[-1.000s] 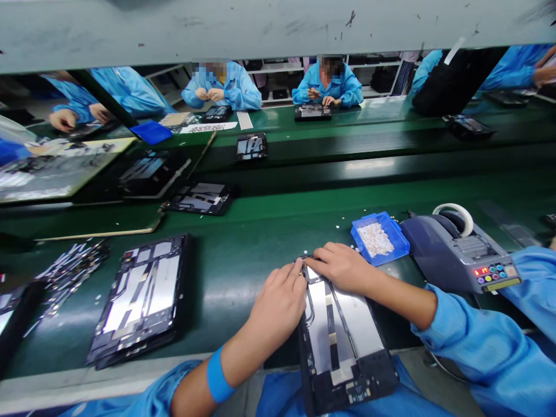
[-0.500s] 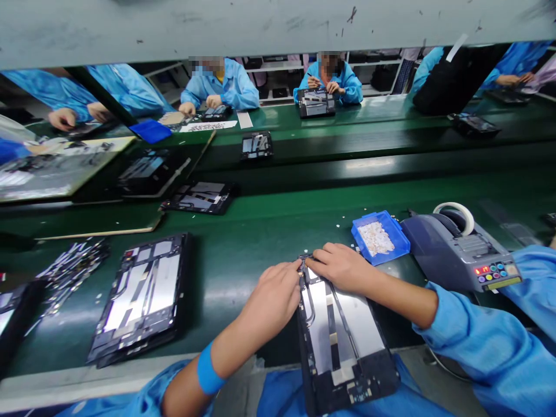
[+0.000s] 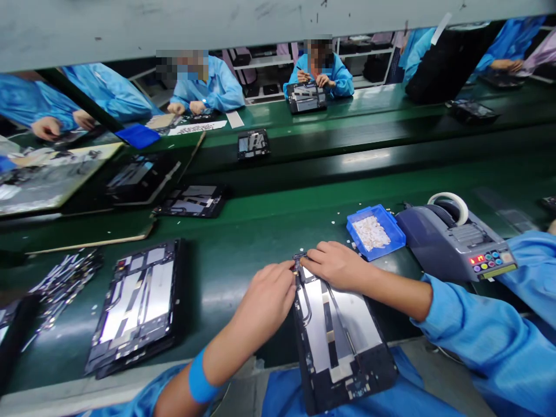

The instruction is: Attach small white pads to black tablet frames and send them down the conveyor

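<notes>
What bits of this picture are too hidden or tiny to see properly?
Head view:
- Top corner of the tablet frame: covered by the left hand and right hand.
- Whatever the fingertips pinch: too small.
- Bits in the blue tray: too tiny.
- Tape dispenser buttons: unreadable.
- Frame's near end: runs past the table edge.

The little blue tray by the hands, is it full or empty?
Partly filled: the blue tray holds a shallow heap of small pale pieces; its blue floor shows around them.

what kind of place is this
Most likely an electronics assembly line: a long green conveyor belt, open tablet frames being worked on, and co-workers in blue smocks seated along it.
</notes>
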The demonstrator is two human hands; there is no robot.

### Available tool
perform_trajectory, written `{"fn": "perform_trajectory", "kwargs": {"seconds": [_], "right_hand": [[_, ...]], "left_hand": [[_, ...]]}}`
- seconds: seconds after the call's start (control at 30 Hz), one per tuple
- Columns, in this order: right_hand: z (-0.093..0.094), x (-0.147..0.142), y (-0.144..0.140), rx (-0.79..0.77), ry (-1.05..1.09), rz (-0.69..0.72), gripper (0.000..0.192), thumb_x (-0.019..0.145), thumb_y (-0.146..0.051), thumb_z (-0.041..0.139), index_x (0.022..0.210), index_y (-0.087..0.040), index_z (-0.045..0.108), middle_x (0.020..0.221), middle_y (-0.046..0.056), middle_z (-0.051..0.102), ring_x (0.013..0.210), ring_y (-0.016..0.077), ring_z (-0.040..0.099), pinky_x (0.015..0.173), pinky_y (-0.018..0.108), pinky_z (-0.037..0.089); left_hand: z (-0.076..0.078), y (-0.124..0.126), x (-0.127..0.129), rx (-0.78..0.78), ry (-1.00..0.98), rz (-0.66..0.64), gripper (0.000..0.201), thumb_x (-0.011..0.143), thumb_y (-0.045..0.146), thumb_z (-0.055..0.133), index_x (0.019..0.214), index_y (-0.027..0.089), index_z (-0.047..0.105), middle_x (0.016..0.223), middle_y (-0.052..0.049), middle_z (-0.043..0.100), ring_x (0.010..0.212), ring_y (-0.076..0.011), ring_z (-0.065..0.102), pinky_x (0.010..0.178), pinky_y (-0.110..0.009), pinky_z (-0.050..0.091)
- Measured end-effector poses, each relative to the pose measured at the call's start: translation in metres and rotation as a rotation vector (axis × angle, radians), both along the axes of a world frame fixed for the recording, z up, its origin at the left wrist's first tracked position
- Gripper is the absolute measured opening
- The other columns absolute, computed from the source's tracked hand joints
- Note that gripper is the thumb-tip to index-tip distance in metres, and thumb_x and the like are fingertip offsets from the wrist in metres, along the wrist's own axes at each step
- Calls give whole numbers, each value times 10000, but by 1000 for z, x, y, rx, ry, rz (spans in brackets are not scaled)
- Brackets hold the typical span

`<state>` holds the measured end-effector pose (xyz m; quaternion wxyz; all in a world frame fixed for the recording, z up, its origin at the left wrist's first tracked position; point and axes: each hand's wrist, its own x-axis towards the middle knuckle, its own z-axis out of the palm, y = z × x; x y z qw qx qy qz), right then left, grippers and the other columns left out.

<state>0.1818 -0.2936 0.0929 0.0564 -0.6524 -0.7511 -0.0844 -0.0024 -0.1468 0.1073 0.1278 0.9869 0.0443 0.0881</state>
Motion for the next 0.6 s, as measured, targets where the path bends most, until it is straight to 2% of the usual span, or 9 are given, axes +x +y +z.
{"fn": "perform_trajectory", "kwargs": {"seconds": [0.07,0.13,0.33,0.6], "right_hand": [[-1,0,0,0,-4,-2,286,1057,-178,477,1311,-141,601,1074,110,644,917,236,508,728,361,392],[-1,0,0,-2,-13,-3,285,1059,-184,472,1308,-142,604,1065,105,645,912,239,506,725,366,392],[-2,0,-2,5,-19,-8,300,1062,-189,456,1322,-140,599,1081,116,649,914,240,506,738,368,390],[-1,-2,-1,-5,-36,-12,289,1059,-187,463,1307,-136,603,1067,111,642,911,245,504,722,368,387]], "left_hand": [[-6,-4,-7,59,-5,-31,161,961,144,495,947,184,650,1367,-155,662,1172,-329,625,945,-475,511],[-9,-5,-9,85,4,-36,163,950,127,503,970,177,657,1399,-160,644,1170,-331,625,947,-479,513],[-1,1,-1,49,37,-26,176,943,135,506,942,203,669,1327,-120,685,1025,-300,646,871,-465,505],[-1,0,-5,14,39,-37,167,929,138,512,917,203,665,1356,-133,674,1059,-308,640,908,-480,493]]}}
